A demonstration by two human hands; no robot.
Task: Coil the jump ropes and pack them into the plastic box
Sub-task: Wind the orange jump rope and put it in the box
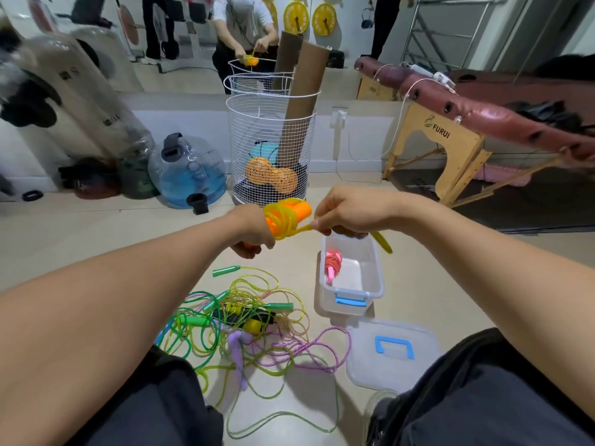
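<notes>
Clutching orange handles (289, 209) (cord-wrapped), left hand (249, 228); right hand (346, 214) pinches yellow cord (301, 229).

The word "FURUI" (441, 131) is printed in dark capitals, with a small leaf-like logo above it, on the light wooden end panel (450, 146) of the folding massage bed with dark red padding. The same mark shows again on a wooden panel (375, 88) further back, but too small to read with certainty. The clear water jug (190, 172) with blue liquid carries a printed measuring scale (215, 162) on its side; its figures are too blurred to read. Dark marks on the tall clear inflated bag (96, 101) at left are not legible.
</notes>
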